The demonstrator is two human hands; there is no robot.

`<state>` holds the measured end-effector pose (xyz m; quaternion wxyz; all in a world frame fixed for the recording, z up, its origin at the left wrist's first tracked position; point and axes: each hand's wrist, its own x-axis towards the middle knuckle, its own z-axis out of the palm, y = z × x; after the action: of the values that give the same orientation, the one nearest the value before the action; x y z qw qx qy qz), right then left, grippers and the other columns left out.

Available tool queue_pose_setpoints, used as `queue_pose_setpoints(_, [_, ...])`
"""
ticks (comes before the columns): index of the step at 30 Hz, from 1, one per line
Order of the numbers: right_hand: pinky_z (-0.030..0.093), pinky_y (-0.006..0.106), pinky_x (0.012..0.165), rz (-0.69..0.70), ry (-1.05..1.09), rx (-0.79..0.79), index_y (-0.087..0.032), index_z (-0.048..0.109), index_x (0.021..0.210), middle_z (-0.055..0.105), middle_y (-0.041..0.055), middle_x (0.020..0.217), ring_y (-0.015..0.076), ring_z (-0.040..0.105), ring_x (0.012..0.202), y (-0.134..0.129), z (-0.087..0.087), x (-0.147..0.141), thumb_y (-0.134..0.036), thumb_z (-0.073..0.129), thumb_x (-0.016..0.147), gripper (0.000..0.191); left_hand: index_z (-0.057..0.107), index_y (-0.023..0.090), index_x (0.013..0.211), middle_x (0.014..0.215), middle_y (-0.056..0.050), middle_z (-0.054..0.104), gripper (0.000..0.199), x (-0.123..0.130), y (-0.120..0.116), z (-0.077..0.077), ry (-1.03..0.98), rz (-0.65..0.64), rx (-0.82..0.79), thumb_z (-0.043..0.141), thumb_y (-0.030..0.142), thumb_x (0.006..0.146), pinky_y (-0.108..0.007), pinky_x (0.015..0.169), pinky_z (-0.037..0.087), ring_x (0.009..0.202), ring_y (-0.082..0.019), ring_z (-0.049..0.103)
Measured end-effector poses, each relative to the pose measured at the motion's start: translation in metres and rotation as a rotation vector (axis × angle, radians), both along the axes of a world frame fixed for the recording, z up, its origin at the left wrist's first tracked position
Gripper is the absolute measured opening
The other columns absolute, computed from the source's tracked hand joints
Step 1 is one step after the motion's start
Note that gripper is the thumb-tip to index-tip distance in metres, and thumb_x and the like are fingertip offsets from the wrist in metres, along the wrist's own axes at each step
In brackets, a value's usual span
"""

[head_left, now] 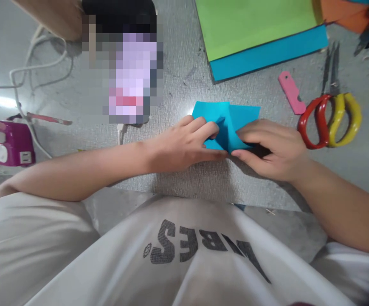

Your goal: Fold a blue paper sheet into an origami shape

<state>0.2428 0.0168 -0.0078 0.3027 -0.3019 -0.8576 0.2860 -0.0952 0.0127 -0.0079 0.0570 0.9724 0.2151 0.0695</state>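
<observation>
A sheet of blue paper [212, 111] with folds in it lies on the table in front of me, its middle raised in a crease between my hands. My left hand [192, 142] is closed on its left part, fingers curled over the top and thumb stretched along the near edge. From the other side my right hand [271, 146] grips the right part, fingers on the paper and thumb at the near corner. The right hand's fingertips partly cover the paper.
Scissors [320, 121] with red and yellow handles and a pink cutter [291, 92] lie right. Green paper [254, 25] overlaps blue paper [270, 53] behind. A pixelated phone-like object [133, 76], white cable [14, 78] and purple tape dispenser [17, 142] are left.
</observation>
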Motion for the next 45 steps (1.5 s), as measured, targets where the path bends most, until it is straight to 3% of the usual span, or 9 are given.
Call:
queue_pose_setpoints(3, [0.076,0.056,0.109,0.048,-0.005,0.008,-0.037,0.094,0.133,0.096,0.0073,0.142,0.0355,0.093,0.123,0.005,0.002,-0.002,-0.036,0.091,0.116,0.017,0.065,0.043,0.184,0.141,-0.014,0.069,0.064,0.001,-0.001,0.002,-0.008,0.010,0.023,0.060,0.017,0.126,-0.045,0.106,0.056,0.124,-0.030,0.065])
queue_pose_setpoints(8, [0.075,0.064,0.115,0.049,-0.085,0.004,-0.036,0.095,0.131,0.097,0.0076,0.143,0.0381,0.091,0.128,0.008,0.003,-0.004,-0.042,0.080,0.122,0.019,0.073,0.044,0.176,0.139,-0.014,0.072,0.057,0.003,-0.005,0.006,-0.035,0.022,0.047,0.060,0.016,0.127,-0.044,0.100,0.054,0.117,-0.029,0.067])
queue_pose_setpoints(18, [0.069,0.074,0.128,-0.016,-0.139,-0.065,-0.044,0.093,0.156,0.093,0.0024,0.161,0.0420,0.088,0.144,0.006,0.008,-0.017,-0.038,0.072,0.124,0.039,0.080,0.034,0.169,0.125,-0.011,0.077,0.041,0.015,-0.037,0.018,-0.031,0.163,0.122,0.060,0.029,0.133,-0.045,0.091,0.052,0.113,-0.029,0.072])
queue_pose_setpoints(26, [0.067,0.071,0.126,-0.003,-0.142,-0.031,-0.039,0.093,0.156,0.094,0.0042,0.161,0.0401,0.086,0.143,0.009,0.005,-0.023,-0.036,0.072,0.126,0.037,0.073,0.027,0.180,0.158,-0.019,0.080,0.057,0.019,-0.057,0.023,0.055,0.193,0.117,0.073,0.052,0.128,-0.051,0.109,0.056,0.135,-0.037,0.071])
queue_pose_setpoints(29, [0.065,0.073,0.126,-0.028,-0.158,-0.027,-0.037,0.094,0.154,0.094,0.0049,0.160,0.0411,0.085,0.142,0.008,0.005,-0.026,-0.036,0.072,0.125,0.036,0.071,0.022,0.181,0.156,-0.021,0.081,0.059,0.020,-0.061,0.022,0.058,0.197,0.164,0.071,0.050,0.129,-0.049,0.105,0.058,0.133,-0.036,0.072])
queue_pose_setpoints(33, [0.064,0.074,0.124,-0.036,-0.164,-0.021,-0.039,0.095,0.149,0.095,0.0038,0.158,0.0410,0.085,0.138,0.007,0.004,-0.029,-0.042,0.073,0.125,0.032,0.084,0.015,0.155,0.139,-0.019,0.086,0.038,0.020,-0.061,0.019,-0.020,0.201,0.273,0.064,0.036,0.130,-0.044,0.085,0.059,0.112,-0.029,0.077])
queue_pose_setpoints(36, [0.065,0.072,0.121,-0.041,-0.137,0.007,-0.038,0.094,0.150,0.096,0.0047,0.157,0.0403,0.086,0.134,0.006,0.004,-0.030,-0.044,0.073,0.126,0.033,0.077,0.018,0.168,0.154,-0.022,0.086,0.045,0.020,-0.060,0.019,-0.042,0.318,0.216,0.061,0.032,0.128,-0.042,0.074,0.059,0.108,-0.028,0.082])
queue_pose_setpoints(41, [0.065,0.075,0.122,-0.057,-0.154,-0.002,-0.037,0.096,0.140,0.096,0.0053,0.155,0.0419,0.085,0.135,0.005,0.004,-0.030,-0.040,0.075,0.124,0.027,0.069,0.001,0.177,0.168,-0.035,0.082,0.064,0.025,-0.057,0.026,0.047,0.450,0.109,0.066,0.034,0.122,-0.047,0.086,0.071,0.123,-0.039,0.087])
queue_pose_setpoints(45, [0.067,0.075,0.120,-0.093,-0.134,-0.001,-0.037,0.097,0.130,0.097,0.0054,0.153,0.0421,0.085,0.134,0.004,0.003,-0.030,-0.038,0.075,0.123,0.022,0.067,0.002,0.181,0.177,-0.035,0.078,0.067,0.027,-0.055,0.027,0.078,0.438,0.113,0.066,0.032,0.122,-0.049,0.089,0.071,0.127,-0.040,0.086])
